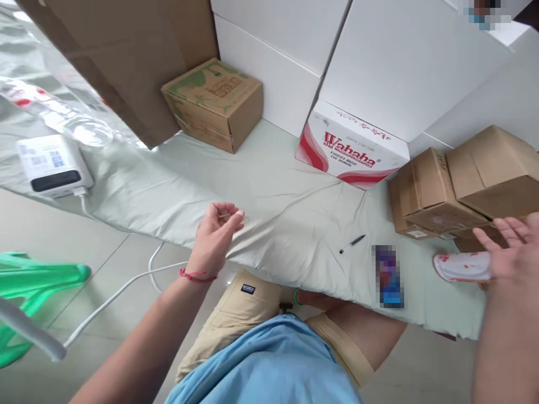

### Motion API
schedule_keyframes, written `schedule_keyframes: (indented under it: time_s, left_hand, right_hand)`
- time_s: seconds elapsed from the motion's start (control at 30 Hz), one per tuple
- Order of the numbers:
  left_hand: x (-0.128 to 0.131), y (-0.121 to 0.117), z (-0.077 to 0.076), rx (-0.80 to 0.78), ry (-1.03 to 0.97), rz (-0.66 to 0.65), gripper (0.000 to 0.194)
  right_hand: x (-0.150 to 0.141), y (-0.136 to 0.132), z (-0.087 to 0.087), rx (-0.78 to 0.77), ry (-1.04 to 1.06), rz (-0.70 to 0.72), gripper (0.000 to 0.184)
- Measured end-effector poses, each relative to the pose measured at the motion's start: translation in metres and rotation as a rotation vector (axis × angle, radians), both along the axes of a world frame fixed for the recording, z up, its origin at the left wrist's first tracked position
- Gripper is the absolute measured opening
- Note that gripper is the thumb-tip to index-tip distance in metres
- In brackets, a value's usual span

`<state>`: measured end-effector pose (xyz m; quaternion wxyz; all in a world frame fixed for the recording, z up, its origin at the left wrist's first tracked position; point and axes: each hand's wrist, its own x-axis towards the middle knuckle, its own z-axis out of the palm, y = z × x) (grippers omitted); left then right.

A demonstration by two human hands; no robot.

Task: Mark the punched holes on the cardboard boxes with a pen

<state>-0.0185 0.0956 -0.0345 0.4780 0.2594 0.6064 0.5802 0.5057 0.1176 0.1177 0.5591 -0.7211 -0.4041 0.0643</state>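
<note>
Though we cannot identify the slim item [226,215] left of the pen [352,244], the left hand [216,235] pinches it; we judge it light, easily dropped, best held mid-length. Right of the pen, the right hand [514,255] spreads wide.

The cloth [290,213] looks matt, wrinkled — the bottle [56,112] glossy plastic.

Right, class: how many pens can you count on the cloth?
1: the pen lies on the pale cloth, in front of the Wahaha box. Others may be hidden.
</note>
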Motion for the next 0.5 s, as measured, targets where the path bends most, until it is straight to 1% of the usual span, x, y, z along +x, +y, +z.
schedule_keyframes:
  time_s: [0.03,0.07,0.1,0.13,0.17,0.2,0.23,0.27,0.3,0.37,0.43,0.5]
  left_hand:
    - [-0.004,0.011,-0.001,0.014,0.025,0.092,0.047]
    - [-0.007,0.024,-0.002,0.022,0.040,0.166,0.044]
    - [-0.010,0.040,-0.002,0.027,0.046,0.218,0.041]
    - [-0.011,0.056,-0.002,0.033,0.045,0.258,0.039]
    - [-0.011,0.074,-0.003,0.031,0.036,0.284,0.037]
    - [-0.010,0.091,-0.003,0.021,0.017,0.293,0.035]
    - [-0.008,0.108,-0.004,0.000,0.000,0.301,0.032]
    - [-0.007,0.124,-0.006,-0.032,-0.014,0.307,0.030]
    - [-0.006,0.138,-0.008,-0.069,-0.023,0.308,0.027]
    - [-0.008,0.162,-0.012,-0.138,-0.024,0.285,0.024]
    - [-0.015,0.179,-0.015,-0.177,0.004,0.235,0.029]
    - [-0.029,0.191,-0.012,-0.162,0.057,0.146,0.038]
  right_hand:
    - [-0.033,-0.007,-0.022,0.101,-0.013,-0.005,0.036]
    - [-0.068,-0.014,-0.047,0.121,-0.016,0.083,0.038]
    - [-0.104,-0.020,-0.073,0.096,-0.013,0.159,0.036]
    - [-0.138,-0.024,-0.098,0.029,-0.016,0.260,0.034]
    - [-0.170,-0.027,-0.123,-0.073,-0.083,0.404,0.032]
    - [-0.198,-0.029,-0.147,-0.130,-0.170,0.533,0.029]
    - [-0.222,-0.030,-0.168,-0.146,-0.265,0.657,0.029]
    - [-0.240,-0.030,-0.186,-0.149,-0.308,0.728,0.028]
    - [-0.254,-0.030,-0.201,-0.156,-0.335,0.775,0.028]
    - [-0.269,-0.030,-0.221,-0.165,-0.381,0.836,0.026]
    - [-0.272,-0.031,-0.232,-0.179,-0.414,0.865,0.024]
    - [-0.270,-0.032,-0.236,-0.192,-0.434,0.876,0.022]
